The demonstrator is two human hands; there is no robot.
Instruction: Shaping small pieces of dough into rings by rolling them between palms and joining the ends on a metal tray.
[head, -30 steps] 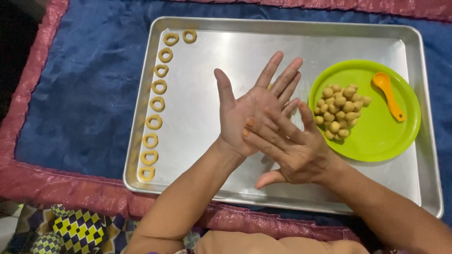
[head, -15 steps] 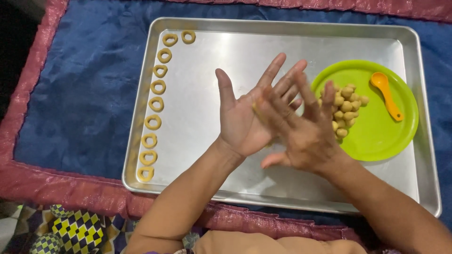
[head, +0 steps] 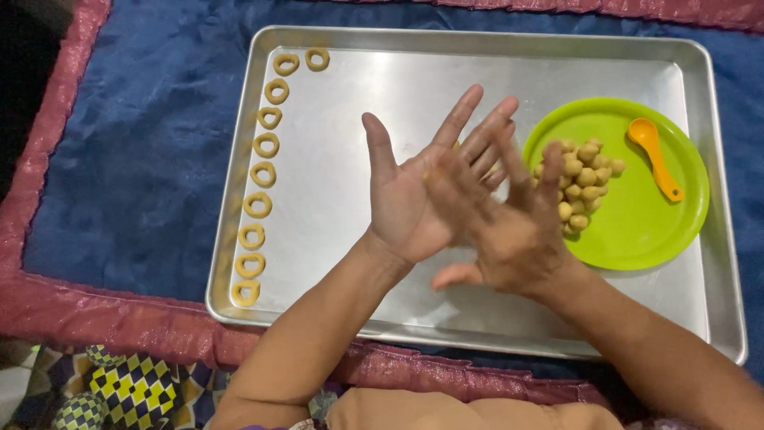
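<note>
Bit of dough only just peeks out, yellowish, betw. the two palms, over the middle of the metal tray; most of it hidden. Left hand lies palm-up underneath, fingers straight and spread, thumb pointing away from the body. Right hand lies flat across it, palm down, fingers straight and slightly fanned, blurred; neither hand curls shut on the dough, it's pressed betw. flat palms.

Just right of the hands, on the tray: green plate w/ a heap of small dough balls on its left side and an orange spoon at upper right, apart from the heap. Along the tray's left edge, a row of dough rings, two more at the top-left corner. Tray sits on a blue cloth w/ a red border.
</note>
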